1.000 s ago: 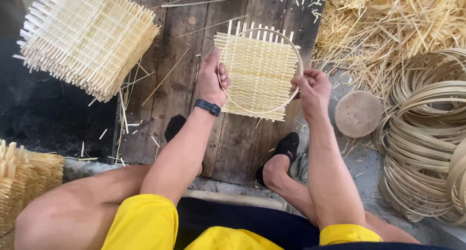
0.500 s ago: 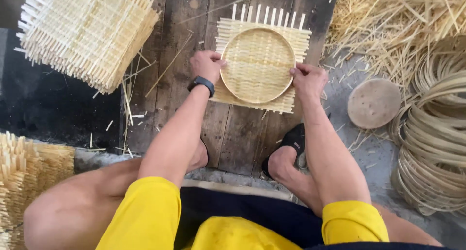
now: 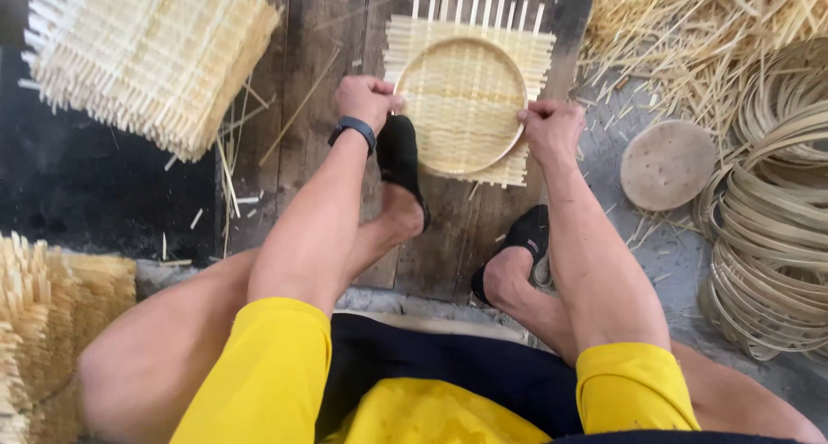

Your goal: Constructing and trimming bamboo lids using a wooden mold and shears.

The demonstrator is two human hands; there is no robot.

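Observation:
A square woven bamboo mat (image 3: 517, 52) lies flat on the dark wooden boards (image 3: 323, 73) in front of me. A round bamboo hoop (image 3: 461, 106) presses down on it, shaping it into a shallow tray. My left hand (image 3: 369, 99), with a dark wristband, grips the hoop's left rim. On the right rim, my right hand (image 3: 550, 129) pinches the hoop and mat edge. My left foot in a black shoe (image 3: 401, 155) rests on the mat's near left edge.
A stack of woven mats (image 3: 147, 56) sits at the upper left, more mats (image 3: 52, 323) at lower left. Loose bamboo strips (image 3: 690, 30) pile at upper right. Coiled bamboo hoops (image 3: 776, 211) lie at right, beside a round wooden disc (image 3: 667, 164). My right foot (image 3: 517, 254) stands on the boards.
The hoop, first held tilted over the mat, now lies flat on it. My left foot has come forward onto the mat's near edge. Both hands stay on the rim.

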